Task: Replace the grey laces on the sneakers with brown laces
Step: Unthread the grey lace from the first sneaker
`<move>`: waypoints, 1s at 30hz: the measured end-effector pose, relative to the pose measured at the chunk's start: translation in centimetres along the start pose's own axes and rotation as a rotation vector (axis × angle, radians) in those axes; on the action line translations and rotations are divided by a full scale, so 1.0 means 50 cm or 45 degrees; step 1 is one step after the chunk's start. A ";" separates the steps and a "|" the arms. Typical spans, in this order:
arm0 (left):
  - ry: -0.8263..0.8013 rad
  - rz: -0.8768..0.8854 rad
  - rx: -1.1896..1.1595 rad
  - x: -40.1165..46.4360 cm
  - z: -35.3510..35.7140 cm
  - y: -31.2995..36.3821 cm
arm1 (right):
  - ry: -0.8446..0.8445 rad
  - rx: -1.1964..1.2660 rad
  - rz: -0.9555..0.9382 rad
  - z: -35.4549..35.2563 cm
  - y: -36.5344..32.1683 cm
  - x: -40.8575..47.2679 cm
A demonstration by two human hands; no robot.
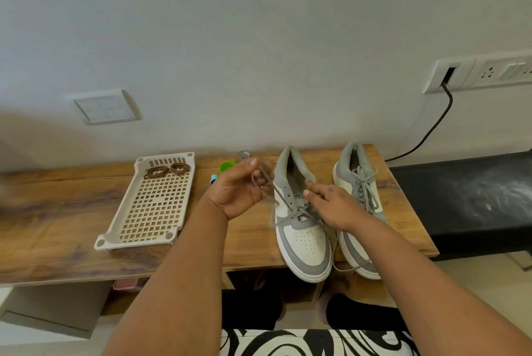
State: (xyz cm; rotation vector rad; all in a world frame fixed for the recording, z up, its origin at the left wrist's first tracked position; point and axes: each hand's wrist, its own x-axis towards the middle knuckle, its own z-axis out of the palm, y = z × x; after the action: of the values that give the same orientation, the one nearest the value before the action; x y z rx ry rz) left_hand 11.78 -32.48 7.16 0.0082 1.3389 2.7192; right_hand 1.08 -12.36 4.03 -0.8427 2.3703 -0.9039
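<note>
Grey lace (283,206) on the near sneaker (299,229) is partly out: upper eyelets look bare, lower ones threaded, one loose end trailing past the toe over the bench's front edge. I pinch the other end up and left of the collar with my left hand (240,191), fingers curled round the strand so I can draw it clear of the eyelets. My right hand (331,206) lies on the tongue and eyelet area, fingers fairly straight, holding nothing as far as I can tell; I judge it's there to pin the shoe down so it doesn't drag along with the lace.

Second sneaker (359,203) sits just beside it toward the bench's right edge, grey laces on it tied, untouched. Both toes point at the front edge, the near one overhanging slightly, heels toward the wall.

Brown laces (167,170) are coiled at the far end of the perforated tray (155,206), left of centre on the bench (57,226), apart from the shoes. Probably staged there for later threading.

Behind my left hand near the back edge: a green cap (226,166), a small clear jar (243,155), something blue mostly hidden.

Stage: early, still unlacing shoe one.
</note>
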 end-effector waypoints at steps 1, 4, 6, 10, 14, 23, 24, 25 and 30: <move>-0.004 -0.022 0.026 -0.006 -0.001 0.005 | -0.002 -0.002 -0.002 0.000 -0.001 0.000; 0.296 -0.343 0.626 -0.001 0.007 -0.013 | -0.002 -0.016 0.002 0.000 -0.006 0.000; 0.526 -0.573 1.314 0.021 0.007 -0.043 | -0.001 -0.019 0.000 0.001 -0.004 0.000; 0.474 -0.647 1.741 0.058 0.003 -0.091 | 0.007 -0.009 0.011 0.003 -0.001 0.002; 0.395 -0.539 1.513 0.066 0.010 -0.085 | 0.010 -0.001 0.004 0.001 0.001 0.003; 0.819 -0.096 0.662 0.008 0.009 0.013 | 0.013 0.170 0.020 -0.007 0.000 0.000; 0.843 -0.292 1.088 0.005 0.006 0.008 | 0.055 0.246 0.027 -0.007 0.004 -0.001; 0.792 -0.530 1.495 0.006 0.002 -0.002 | 0.102 0.331 0.044 -0.007 0.007 -0.003; 0.678 -0.680 2.195 0.044 0.020 -0.045 | 0.142 0.160 0.068 -0.016 0.017 -0.005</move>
State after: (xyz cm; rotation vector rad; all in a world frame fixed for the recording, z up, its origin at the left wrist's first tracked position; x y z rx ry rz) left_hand 9.85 -30.12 5.91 -0.7634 2.7124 0.5474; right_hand 0.45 -11.36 4.02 -0.6935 2.3885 -1.0909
